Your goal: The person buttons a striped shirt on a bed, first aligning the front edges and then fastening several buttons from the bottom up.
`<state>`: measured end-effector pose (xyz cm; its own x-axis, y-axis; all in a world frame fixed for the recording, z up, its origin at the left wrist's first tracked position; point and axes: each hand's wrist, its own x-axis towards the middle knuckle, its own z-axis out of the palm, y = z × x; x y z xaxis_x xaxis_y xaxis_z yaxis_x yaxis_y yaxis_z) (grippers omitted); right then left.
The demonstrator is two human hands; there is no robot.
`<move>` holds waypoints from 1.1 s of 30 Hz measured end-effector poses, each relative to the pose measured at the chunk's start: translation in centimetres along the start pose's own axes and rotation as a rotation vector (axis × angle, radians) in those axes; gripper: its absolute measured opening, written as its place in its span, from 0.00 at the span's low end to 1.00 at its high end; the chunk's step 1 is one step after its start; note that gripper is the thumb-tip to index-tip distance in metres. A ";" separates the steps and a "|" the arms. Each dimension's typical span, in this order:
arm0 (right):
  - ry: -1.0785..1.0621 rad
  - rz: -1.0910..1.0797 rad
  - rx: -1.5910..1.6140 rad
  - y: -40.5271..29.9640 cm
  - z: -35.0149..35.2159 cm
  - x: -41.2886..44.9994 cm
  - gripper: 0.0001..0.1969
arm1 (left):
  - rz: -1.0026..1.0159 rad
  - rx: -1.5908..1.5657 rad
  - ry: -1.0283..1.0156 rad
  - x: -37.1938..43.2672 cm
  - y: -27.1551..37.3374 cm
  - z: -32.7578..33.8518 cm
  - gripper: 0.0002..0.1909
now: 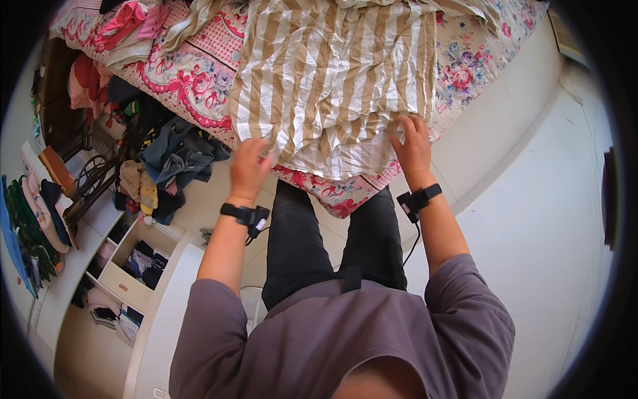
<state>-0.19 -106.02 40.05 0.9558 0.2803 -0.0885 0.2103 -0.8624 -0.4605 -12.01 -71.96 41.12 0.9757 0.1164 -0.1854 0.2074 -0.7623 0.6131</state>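
Note:
A beige-and-white striped button-up shirt lies spread on the bed, wrinkled, with its buttons facing up and its hem towards me. The lower hem is uneven, and a paler inner side of the fabric shows there. My left hand is at the shirt's lower left corner, slightly blurred, with thumb and fingers apart. At the lower right edge, my right hand has its fingers spread, the tips at the cloth. Neither hand visibly grips the fabric. The shirt's top runs out of view.
A floral bedspread covers the bed, whose corner points at my legs. Pink and pale clothes lie at its upper left. Jeans and other garments are heaped beside the bed. An open-shelved cabinet with folded clothes stands at left; a white wall at right.

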 end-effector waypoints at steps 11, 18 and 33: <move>-0.151 -0.056 0.040 3.6 0.2 -2.4 0.06 | -0.167 -0.189 -0.095 2.0 0.3 2.7 0.11; -0.317 -0.186 -0.092 5.6 -1.5 -5.6 0.03 | -0.319 -0.575 -0.563 -0.5 1.7 2.6 0.17; -0.198 -0.363 0.047 -4.4 5.1 -2.2 0.13 | -0.390 0.089 0.313 1.5 -5.2 3.8 0.20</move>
<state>-4.26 -100.69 37.78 0.7625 0.6422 -0.0788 0.5125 -0.6738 -0.5323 -11.87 -70.25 34.74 0.8037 0.5784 -0.1400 0.5673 -0.6736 0.4739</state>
